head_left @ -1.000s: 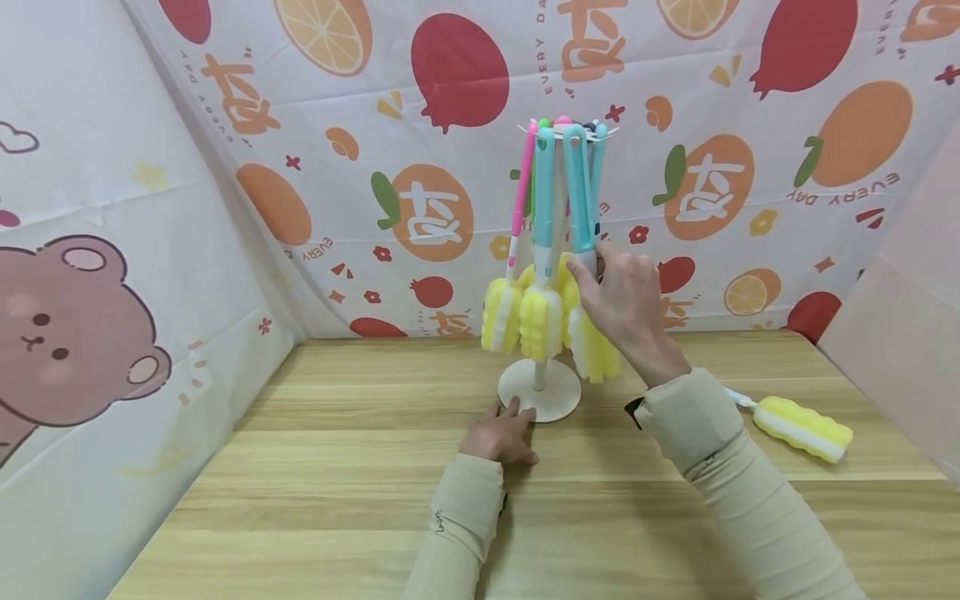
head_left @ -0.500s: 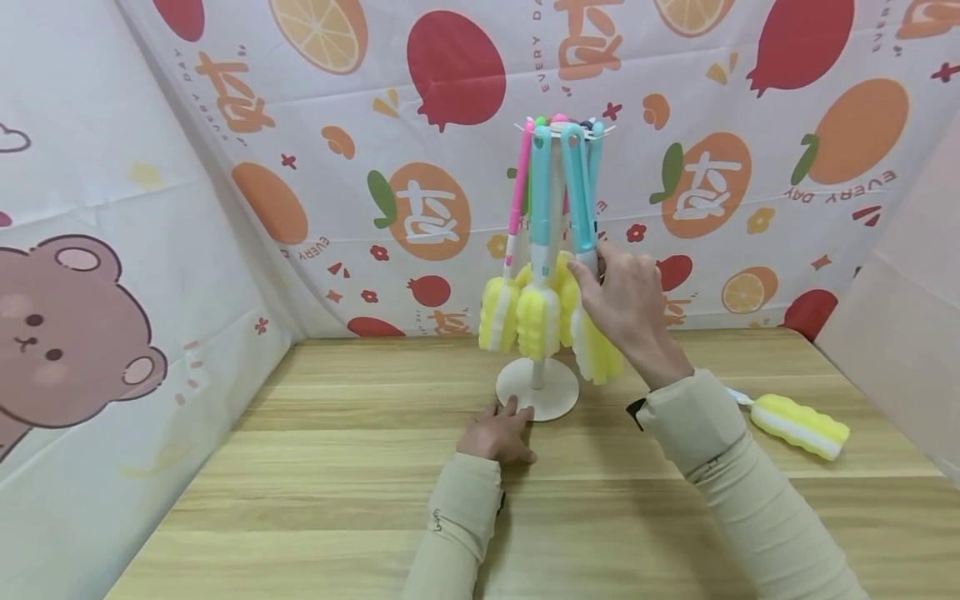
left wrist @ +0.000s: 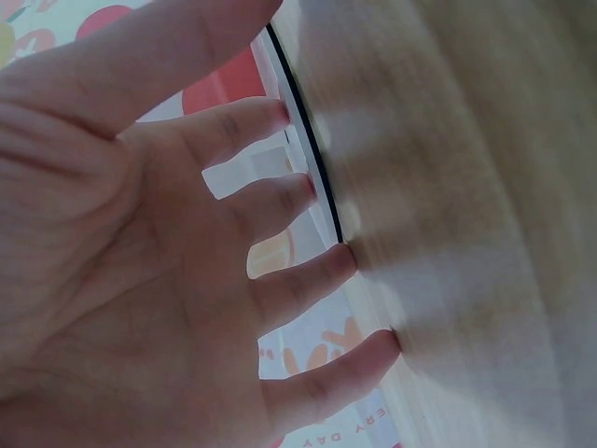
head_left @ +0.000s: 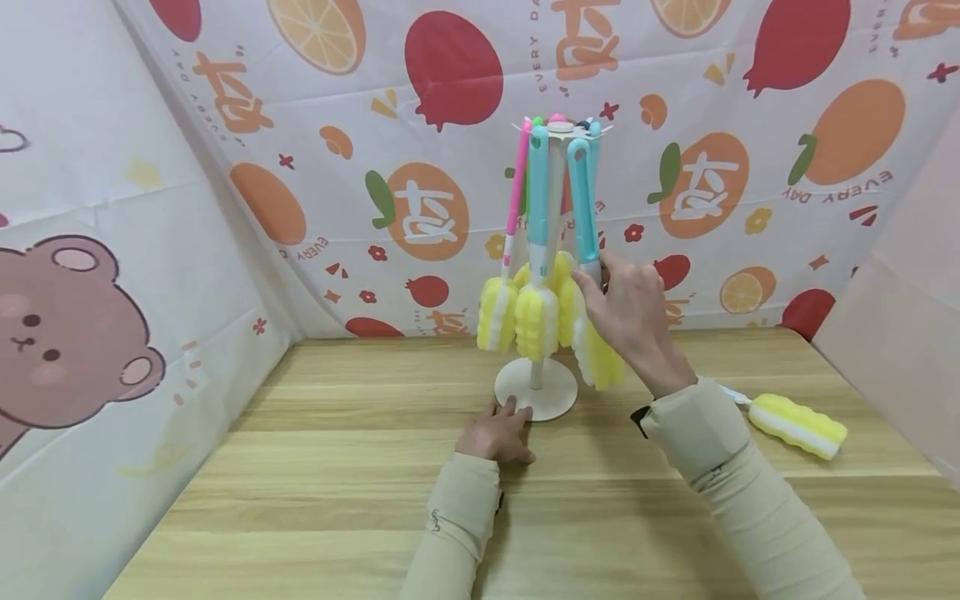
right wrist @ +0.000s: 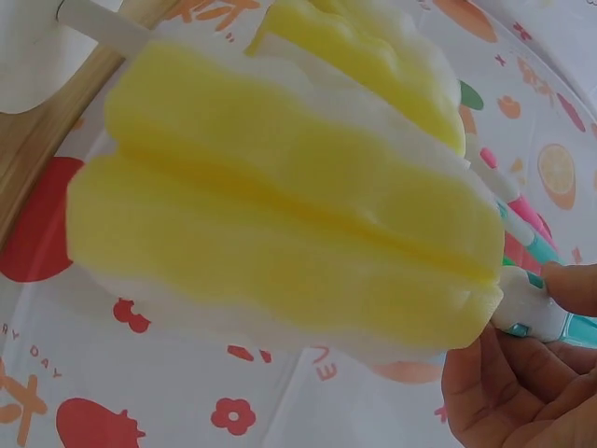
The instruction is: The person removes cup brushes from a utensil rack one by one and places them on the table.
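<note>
My right hand (head_left: 633, 318) pinches a teal-handled sponge bottle brush (head_left: 582, 200) just above its yellow-and-white head. That handle's top sits slightly below the white stand's rack (head_left: 561, 130) and in front of it. Filling much of the right wrist view is the brush's sponge head (right wrist: 280, 205), with thumb and fingers (right wrist: 532, 383) round the white neck. On the table, my left hand (head_left: 495, 435) lies with fingertips on the near-left edge of the stand's round base (head_left: 553, 398). The left wrist view shows its fingers (left wrist: 308, 294) spread and nearly straight.
Several other sponge brushes, including a pink one (head_left: 517, 187) and a teal one (head_left: 538, 183), hang around the stand's pole. Another sponge brush (head_left: 798, 425) lies on the wooden table (head_left: 337, 500) to the right. A fruit-print cloth (head_left: 450, 208) hangs close behind.
The right hand has brought the teal brush slightly down and to the right; its handle top has come away from the rack's edge. The left hand stays on the base.
</note>
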Available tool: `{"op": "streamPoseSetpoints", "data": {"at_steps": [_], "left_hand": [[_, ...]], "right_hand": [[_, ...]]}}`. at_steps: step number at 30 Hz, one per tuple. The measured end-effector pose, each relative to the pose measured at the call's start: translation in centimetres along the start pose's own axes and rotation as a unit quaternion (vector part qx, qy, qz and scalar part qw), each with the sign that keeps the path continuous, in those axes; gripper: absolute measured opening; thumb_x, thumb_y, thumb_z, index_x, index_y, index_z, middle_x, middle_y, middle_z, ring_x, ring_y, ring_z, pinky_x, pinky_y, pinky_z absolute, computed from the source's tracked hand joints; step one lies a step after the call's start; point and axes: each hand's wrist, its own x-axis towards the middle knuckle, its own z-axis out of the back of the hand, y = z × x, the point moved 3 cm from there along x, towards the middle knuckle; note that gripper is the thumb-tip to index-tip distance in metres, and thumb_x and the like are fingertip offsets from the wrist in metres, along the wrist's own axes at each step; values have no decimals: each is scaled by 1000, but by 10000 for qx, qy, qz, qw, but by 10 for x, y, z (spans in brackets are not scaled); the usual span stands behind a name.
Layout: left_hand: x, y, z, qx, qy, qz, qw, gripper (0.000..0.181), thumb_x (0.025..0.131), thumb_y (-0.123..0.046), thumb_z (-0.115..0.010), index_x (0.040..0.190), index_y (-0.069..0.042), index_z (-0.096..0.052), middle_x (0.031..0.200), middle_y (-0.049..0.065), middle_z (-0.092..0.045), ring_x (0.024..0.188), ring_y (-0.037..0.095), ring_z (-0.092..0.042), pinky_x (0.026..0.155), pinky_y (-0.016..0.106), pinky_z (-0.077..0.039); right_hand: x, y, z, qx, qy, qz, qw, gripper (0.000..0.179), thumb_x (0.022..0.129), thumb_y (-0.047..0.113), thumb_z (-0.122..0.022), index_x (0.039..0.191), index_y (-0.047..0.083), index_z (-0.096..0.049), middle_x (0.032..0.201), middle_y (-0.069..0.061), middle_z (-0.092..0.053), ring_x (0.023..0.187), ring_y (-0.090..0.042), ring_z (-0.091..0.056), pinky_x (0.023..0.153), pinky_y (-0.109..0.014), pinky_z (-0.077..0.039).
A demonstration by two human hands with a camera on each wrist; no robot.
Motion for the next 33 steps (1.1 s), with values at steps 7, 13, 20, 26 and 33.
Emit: {"op": "streamPoseSetpoints", "data": {"at_steps": [7,13,20,26,33], "left_hand": [[-1,-1,0,8,97,-4,10000,72,90,-32,-77,153,-17,-47,165,10,-29,151,39,-18,116,65,-19],[1,-1,0,59,114,5,9999,71,90,-32,-77,153,-18,-47,165,10,-28,151,39,-18,116,65,-20],[1,0,0,-10,144,24,9999,73,90,-32,-77,154,-18,-45,165,9,-27,152,39,-17,116,65,-17],[2,0,0,-2,112,2,9999,72,90,-31,-78,153,-18,-47,165,10,-28,151,39,-18,116,66,-18],[2,0,0,-32,120,25,9999,71,90,-31,-78,153,-18,-47,165,9,-28,152,39,-18,116,65,-18]], "right_hand": [[2,-5,3,4,-181,24,9998,24,95,10,-71,90,-13,-66,71,-22,-66,50,-29,-49,47,-33,-34],[1,-10,4,-25,-35,-26,10000,23,96,10,-70,89,-11,-64,70,-21,-62,56,-32,-48,52,-35,-36],[0,-16,5,-115,215,-129,9996,22,97,10,-69,91,-10,-63,67,-17,-53,57,-30,-47,51,-35,-36],[1,-18,5,-95,268,-122,9995,22,98,11,-67,91,-10,-63,66,-15,-52,56,-30,-47,50,-35,-36],[1,-23,7,-149,211,-218,9994,21,98,11,-67,95,-10,-64,67,-16,-52,55,-29,-47,50,-35,-37]]}}
